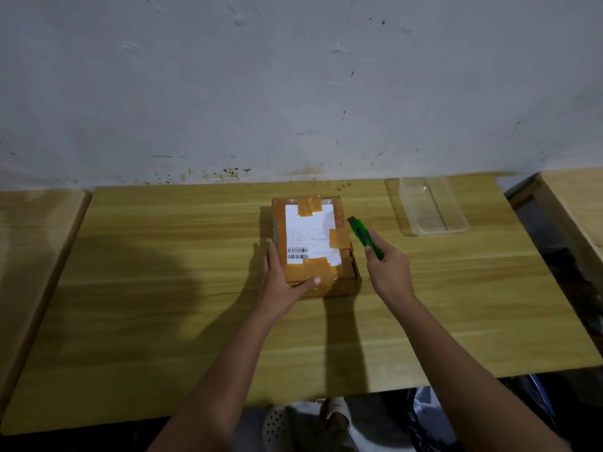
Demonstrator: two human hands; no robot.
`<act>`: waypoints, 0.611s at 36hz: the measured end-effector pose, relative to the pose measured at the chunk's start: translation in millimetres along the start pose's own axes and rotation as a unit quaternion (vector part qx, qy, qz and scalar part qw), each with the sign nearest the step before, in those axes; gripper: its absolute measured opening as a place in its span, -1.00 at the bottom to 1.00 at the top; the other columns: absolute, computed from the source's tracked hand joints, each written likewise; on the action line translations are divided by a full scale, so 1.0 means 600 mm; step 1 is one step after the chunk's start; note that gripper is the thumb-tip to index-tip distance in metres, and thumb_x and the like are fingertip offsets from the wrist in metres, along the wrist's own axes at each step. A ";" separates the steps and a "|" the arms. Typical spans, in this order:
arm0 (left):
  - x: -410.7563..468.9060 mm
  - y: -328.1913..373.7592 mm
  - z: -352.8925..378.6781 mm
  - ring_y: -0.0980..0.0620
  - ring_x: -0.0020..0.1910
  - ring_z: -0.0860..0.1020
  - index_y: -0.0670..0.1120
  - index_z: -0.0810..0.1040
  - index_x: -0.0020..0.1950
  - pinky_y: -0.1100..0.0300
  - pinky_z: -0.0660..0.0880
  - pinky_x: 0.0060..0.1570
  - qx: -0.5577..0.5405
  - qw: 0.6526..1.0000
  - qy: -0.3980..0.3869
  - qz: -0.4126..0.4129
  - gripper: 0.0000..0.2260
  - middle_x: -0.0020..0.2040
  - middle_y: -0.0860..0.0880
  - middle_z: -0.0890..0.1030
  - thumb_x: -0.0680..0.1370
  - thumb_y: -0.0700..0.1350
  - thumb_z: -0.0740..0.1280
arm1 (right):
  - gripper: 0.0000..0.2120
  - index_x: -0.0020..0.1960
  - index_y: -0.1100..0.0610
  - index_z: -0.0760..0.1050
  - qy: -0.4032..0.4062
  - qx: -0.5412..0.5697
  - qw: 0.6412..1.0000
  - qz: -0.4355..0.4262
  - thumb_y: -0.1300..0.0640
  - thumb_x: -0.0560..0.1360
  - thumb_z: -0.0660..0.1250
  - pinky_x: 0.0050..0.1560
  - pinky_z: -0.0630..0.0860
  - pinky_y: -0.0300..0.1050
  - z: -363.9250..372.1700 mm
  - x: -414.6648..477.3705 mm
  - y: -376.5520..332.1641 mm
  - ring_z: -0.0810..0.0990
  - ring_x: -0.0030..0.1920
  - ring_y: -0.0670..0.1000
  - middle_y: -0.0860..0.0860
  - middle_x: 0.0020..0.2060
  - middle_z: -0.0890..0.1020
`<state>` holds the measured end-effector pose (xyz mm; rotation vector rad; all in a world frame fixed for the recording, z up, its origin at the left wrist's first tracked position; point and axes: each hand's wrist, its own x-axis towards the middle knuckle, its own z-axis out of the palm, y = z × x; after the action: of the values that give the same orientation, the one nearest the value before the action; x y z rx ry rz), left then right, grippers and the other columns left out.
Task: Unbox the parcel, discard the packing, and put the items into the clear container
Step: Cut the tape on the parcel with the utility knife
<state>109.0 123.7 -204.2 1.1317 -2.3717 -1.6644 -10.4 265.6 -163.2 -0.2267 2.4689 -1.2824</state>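
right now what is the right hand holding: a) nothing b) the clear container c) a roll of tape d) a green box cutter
d: the right hand grips a green box cutter just beside the taped parcel, while the clear container sits apart, farther back to the right.

1. A brown taped cardboard parcel (312, 244) with a white label is lying at the centre of the frame on a wooden table (163, 288).
2. The left hand (283, 283) is pressing against its near-left corner.
3. The right hand (388, 270) is gripping a green utility knife (363, 237) just right of the parcel.
4. A clear plastic container (425, 207) is sitting in the upper right.
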 end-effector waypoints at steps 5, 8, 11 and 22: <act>0.000 -0.010 -0.005 -0.01 0.50 -0.09 0.10 -0.41 0.43 -0.01 0.07 0.42 -0.009 0.999 -0.034 0.042 0.08 0.53 0.01 -0.26 0.35 0.02 0.48 | -0.62 0.39 0.04 0.34 -0.004 -0.015 1.000 -0.007 0.18 0.58 0.15 -0.46 0.33 -0.16 0.003 -0.006 -0.003 0.36 -0.49 -0.06 0.15 -0.16 0.63; 0.000 -0.012 -0.002 -0.01 0.50 -0.07 0.11 -0.39 0.43 0.01 0.07 0.41 -0.020 0.998 -0.024 0.050 0.06 0.53 -0.01 -0.23 0.37 -0.01 0.47 | -0.62 0.39 0.03 0.34 0.000 -0.013 1.000 -0.009 0.19 0.58 0.15 -0.46 0.35 -0.16 0.004 -0.010 -0.002 0.39 -0.47 -0.04 0.15 -0.11 0.64; -0.001 -0.013 -0.001 0.00 0.50 -0.07 0.11 -0.38 0.44 0.02 0.07 0.41 -0.025 0.998 -0.021 0.053 0.04 0.53 0.00 -0.22 0.38 -0.01 0.46 | -0.62 0.38 0.04 0.35 0.004 -0.006 1.000 -0.004 0.19 0.58 0.15 -0.45 0.36 -0.16 0.004 -0.011 -0.003 0.39 -0.46 -0.04 0.13 -0.15 0.62; -0.002 -0.014 0.007 0.01 0.51 -0.07 0.08 -0.37 0.45 0.05 0.09 0.40 -0.028 0.998 -0.008 0.059 0.04 0.53 0.02 -0.24 0.38 0.02 0.46 | -0.63 0.35 0.00 0.39 0.004 -0.024 1.000 -0.009 0.20 0.57 0.15 -0.50 0.30 -0.21 0.008 -0.017 -0.004 0.33 -0.52 -0.08 0.11 -0.22 0.61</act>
<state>112.4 126.3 -212.5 0.9537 -2.3352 -1.6971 0.8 263.4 -161.5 -0.2574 2.5131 -1.2340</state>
